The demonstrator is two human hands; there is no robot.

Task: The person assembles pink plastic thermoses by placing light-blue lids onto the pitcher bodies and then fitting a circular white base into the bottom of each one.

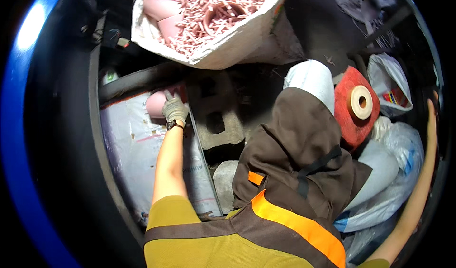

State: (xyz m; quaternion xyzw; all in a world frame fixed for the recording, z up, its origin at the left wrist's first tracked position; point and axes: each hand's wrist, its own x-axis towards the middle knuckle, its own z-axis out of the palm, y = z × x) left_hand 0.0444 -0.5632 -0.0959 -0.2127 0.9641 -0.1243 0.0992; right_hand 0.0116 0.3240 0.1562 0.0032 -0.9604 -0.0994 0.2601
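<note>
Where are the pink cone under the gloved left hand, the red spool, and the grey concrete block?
pink cone (155,104), head view, on its rounded pink side left of the glove
red spool (349,120), head view, on its red thread
grey concrete block (223,135), head view, on its front face

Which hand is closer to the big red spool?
Right. The right hand is up at the picture's right edge, a little way right of the red spool and not touching it. The gloved left hand is far off to its left, on a pink cone.
</note>
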